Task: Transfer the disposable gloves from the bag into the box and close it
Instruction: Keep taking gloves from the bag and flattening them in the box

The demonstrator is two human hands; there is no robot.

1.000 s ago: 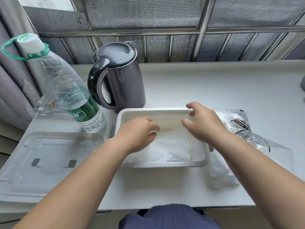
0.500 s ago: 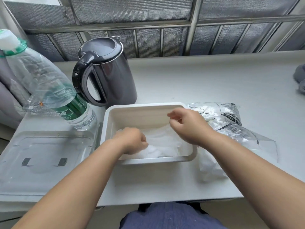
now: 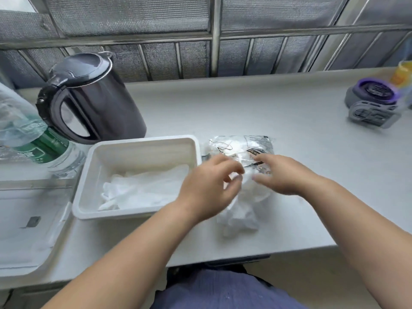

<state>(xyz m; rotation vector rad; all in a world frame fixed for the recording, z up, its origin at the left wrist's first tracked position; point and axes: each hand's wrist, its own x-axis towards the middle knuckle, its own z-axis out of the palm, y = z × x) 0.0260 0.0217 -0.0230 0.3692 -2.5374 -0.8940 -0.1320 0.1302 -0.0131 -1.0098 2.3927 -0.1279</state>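
**White box as reference.** The white box (image 3: 142, 139) stands open on the grey counter (image 3: 256, 108), and every position below is given from it.

- **Gloves:** Inside the box, a layer of thin white gloves (image 3: 145, 190) lies across the floor, bunched toward the near wall.
- **Bag:** Just to the right of the box lies the clear printed bag (image 3: 243, 148). It is close against the box's right wall, but you cannot tell whether the two touch.
- **Second bunch:** A second bunch of gloves (image 3: 238, 217) spills from the bag's near end, to the right of the box's near right corner.
- **Left hand:** Your left hand (image 3: 207, 186) hovers just beyond the box's right wall, over the bag's mouth. Its fingers are curled and the thumb is close to the forefinger. Motion blur hides whether they pinch a glove.
- **Right hand:** Your right hand (image 3: 281, 175) lies further right of the box, on the bag. Its fingers are stretched almost straight and rest on the plastic, gripping nothing.
- **Lid:** To the left of the box, a clear lid (image 3: 29, 219) lies flat.
- **Kettle and bottle:** Behind the box's far left corner stands a dark kettle (image 3: 95, 101), its handle turned left. A water bottle (image 3: 33, 139) with a green label stands to the left of that same corner.
- **Other object:** Well to the right of the box and further back sits a grey and purple object (image 3: 372, 101).
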